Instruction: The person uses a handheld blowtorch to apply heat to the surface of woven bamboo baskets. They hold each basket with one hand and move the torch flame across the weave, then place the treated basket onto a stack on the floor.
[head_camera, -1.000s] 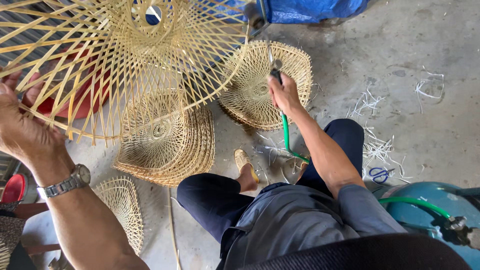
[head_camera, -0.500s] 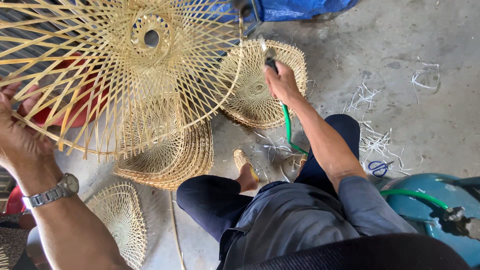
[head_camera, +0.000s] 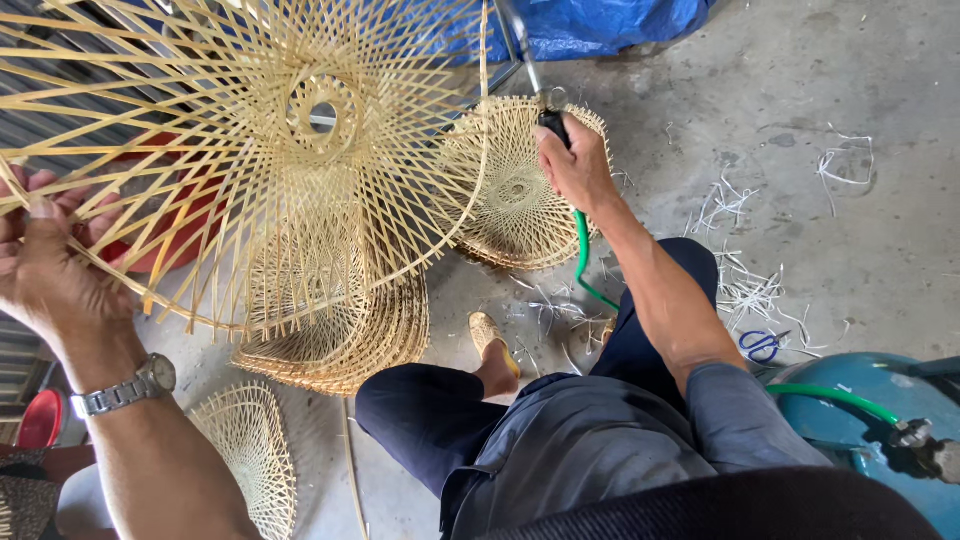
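My left hand is closed on the rim of a big open-weave bamboo frame, fingers curled around the outer strips, holding it up at the left edge of view. The frame is tilted toward me, its round centre ring facing the camera

My right hand is wrapped tight around the black grip of a torch wand; its metal tube runs up and left, with the tip near the frame's right edge. Can't tell if it touches. A green hose drops from my right hand along the forearm and shows again at the teal gas tank, bottom right

On the concrete floor: a stack of finished woven frames under the one I hold, another stack just below my right hand, one more frame beside my left forearm. Bamboo scraps are scattered right of my knee, blue-handled scissors among them. Blue tarp at top, red tub behind the frame, left
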